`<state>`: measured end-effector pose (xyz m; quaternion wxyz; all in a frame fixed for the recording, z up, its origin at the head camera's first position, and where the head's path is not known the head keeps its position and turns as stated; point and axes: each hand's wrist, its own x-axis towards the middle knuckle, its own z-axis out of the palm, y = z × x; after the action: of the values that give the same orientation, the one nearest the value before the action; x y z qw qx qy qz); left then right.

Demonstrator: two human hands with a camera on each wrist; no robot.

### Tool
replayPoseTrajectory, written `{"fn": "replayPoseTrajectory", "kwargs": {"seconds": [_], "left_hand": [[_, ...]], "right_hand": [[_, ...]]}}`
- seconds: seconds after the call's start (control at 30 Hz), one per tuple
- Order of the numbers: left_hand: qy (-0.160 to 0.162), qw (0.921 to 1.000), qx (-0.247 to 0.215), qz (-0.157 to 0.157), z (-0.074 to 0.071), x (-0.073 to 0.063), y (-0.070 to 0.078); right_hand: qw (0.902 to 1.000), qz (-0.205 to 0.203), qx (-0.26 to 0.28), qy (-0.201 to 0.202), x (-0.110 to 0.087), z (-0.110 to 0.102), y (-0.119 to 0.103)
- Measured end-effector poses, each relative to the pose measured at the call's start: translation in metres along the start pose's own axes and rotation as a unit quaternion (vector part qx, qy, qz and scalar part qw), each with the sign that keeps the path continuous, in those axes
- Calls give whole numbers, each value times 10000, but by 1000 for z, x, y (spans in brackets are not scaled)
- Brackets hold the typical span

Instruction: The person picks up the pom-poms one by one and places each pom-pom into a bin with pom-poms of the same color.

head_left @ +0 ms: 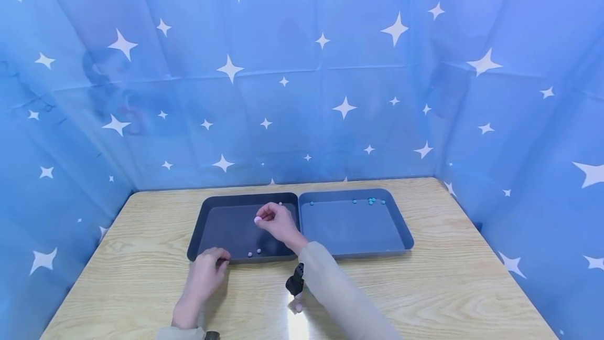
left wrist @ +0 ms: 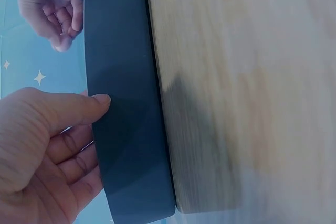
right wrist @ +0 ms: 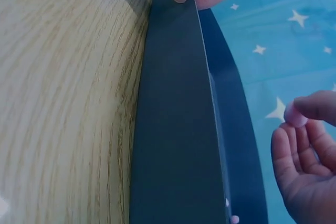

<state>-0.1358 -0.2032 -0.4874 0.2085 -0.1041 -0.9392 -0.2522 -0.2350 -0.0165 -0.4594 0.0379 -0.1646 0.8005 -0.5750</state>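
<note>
Currently, a pink ball point(head_left: 258, 220) is pinched by the right hand point(head_left: 279, 223) over the left tray point(head_left: 226, 230). That tray is gripped at its near rim, toward the left corner, by the left hand point(head_left: 206, 272). Teal balls point(head_left: 371, 202) are seen far in the right tray point(head_left: 349, 230).

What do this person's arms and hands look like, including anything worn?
The left hand and right hand are ungloved. The right sleeve is long, plain and pale beige-grey; the left sleeve, similar in colour, shows only at the frame's bottom edge. A small black device sits by the right sleeve's end, and part of a black object shows beside the left one.
</note>
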Motion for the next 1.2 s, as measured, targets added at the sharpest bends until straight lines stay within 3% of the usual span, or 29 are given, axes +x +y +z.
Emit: {"fn": "replayPoseTrajectory", "kwargs": {"seconds": [0.27, 0.5, 0.73, 1.2], "left_hand": [[43, 10000, -26, 75, 2, 2, 0], [70, 9998, -44, 155, 3, 2, 1], [134, 9997, -23, 195, 3, 1, 0], [243, 9994, 10, 228, 3, -1, -3]], "right_hand": [[9984, 538, 99, 173, 3, 3, 4], [9965, 715, -62, 428, 4, 4, 7], [9966, 609, 50, 546, 5, 0, 1], [9992, 20, 236, 321, -13, -19, -14]]}}
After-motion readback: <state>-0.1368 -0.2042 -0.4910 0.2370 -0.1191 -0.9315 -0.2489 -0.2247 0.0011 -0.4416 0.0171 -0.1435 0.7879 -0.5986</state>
